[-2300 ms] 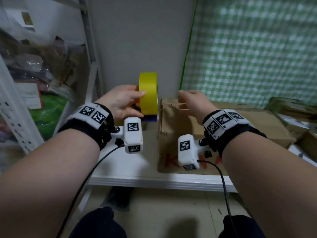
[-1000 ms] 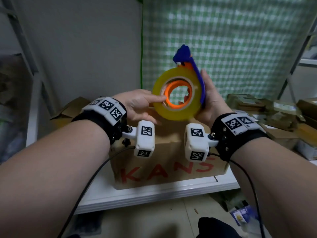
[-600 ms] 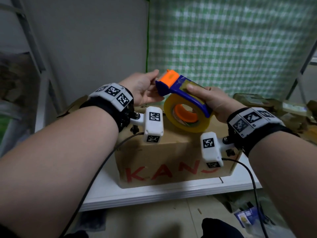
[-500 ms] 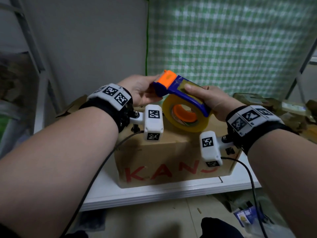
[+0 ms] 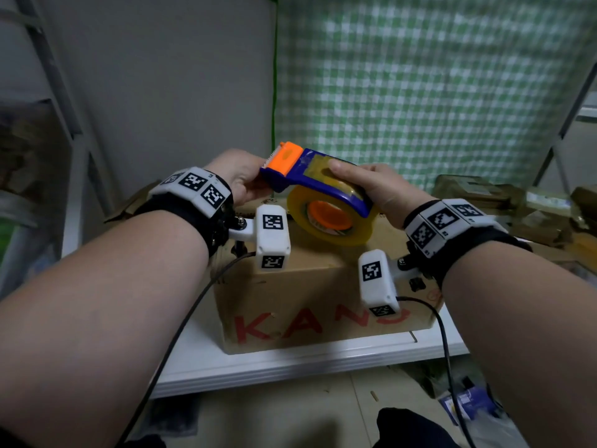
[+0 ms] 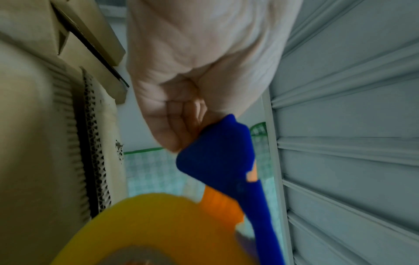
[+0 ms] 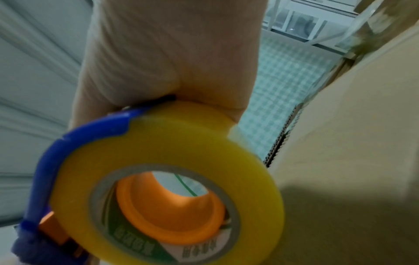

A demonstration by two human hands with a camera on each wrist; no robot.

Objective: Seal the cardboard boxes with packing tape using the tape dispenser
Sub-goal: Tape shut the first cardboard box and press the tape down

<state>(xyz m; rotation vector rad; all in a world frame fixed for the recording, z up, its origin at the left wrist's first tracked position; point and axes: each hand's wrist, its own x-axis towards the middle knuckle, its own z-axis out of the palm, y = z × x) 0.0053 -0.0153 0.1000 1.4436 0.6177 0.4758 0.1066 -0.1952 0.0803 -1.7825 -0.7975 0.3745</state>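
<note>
A blue and orange tape dispenser carrying a yellow tape roll is held in the air above a brown cardboard box with red letters on its front. My right hand grips the dispenser from above, thumb on its blue top. My left hand pinches the dispenser's orange cutter end; in the left wrist view its curled fingers meet the blue tip. The right wrist view shows the tape roll close up beside the box.
The box stands on a white shelf near its front edge. More cardboard boxes are piled at the right. A green checked sheet hangs behind. A metal rack upright stands at the left. Clutter lies on the floor below.
The dispenser came from the shelf beside the box into both hands and was turned cutter-end left. In the last half second the left hand has closed on that end.
</note>
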